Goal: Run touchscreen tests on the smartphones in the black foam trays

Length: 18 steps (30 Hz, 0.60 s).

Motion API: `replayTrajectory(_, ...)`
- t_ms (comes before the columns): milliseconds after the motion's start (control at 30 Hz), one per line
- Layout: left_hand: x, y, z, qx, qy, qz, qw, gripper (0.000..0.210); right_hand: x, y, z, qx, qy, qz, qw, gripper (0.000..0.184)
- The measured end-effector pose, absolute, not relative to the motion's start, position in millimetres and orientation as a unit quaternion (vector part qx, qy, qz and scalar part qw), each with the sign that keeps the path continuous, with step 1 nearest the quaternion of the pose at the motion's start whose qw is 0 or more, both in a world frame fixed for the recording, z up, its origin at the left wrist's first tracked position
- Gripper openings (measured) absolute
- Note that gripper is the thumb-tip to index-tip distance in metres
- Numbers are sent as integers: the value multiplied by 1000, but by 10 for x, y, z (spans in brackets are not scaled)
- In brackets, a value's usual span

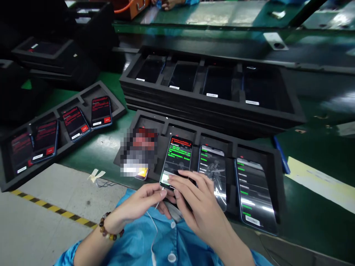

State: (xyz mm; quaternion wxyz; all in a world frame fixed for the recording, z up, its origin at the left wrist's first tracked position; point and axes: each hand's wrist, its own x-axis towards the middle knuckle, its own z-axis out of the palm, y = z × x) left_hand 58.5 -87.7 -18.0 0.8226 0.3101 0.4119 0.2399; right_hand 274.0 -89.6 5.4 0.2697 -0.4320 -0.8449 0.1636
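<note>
My left hand (151, 199) pinches the white earphone cable (154, 231) at the bottom edge of a smartphone (179, 153); whether the plug sits fully in the port is hidden by my fingers. That phone lies tilted over a foam tray (194, 128), with red and green text on its lit screen. Fingers stretched out, my right hand (198, 199) rests on the lower part of the same screen. To the right lie two more lit phones, one beside my right hand (212, 162) and a farther one (255, 188). At the left, a phone (142, 155) is largely blurred out.
A second foam tray (118, 99) at the left bears several phones with red text. Behind stands a stack of foam trays (177, 99) with dark phones on top. A blue pen (281, 155) and yellowish paper (318, 181) lie right. Another person's hand (169, 4) shows far back.
</note>
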Motion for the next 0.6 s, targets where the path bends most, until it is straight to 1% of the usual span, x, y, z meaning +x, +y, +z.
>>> replayTrajectory(167,590,-871,-140,306,416,238,823,66,2713,-928,43,-444,-834,175,278,31)
replayTrajectory(333,568,-867,-175,306,411,228,828,66,2725,-955,49,-446,-839,164,266,33)
replayTrajectory(600,566,-880,-204,307,402,240,829,59,2657,-994,23,-444,-833,172,280,43)
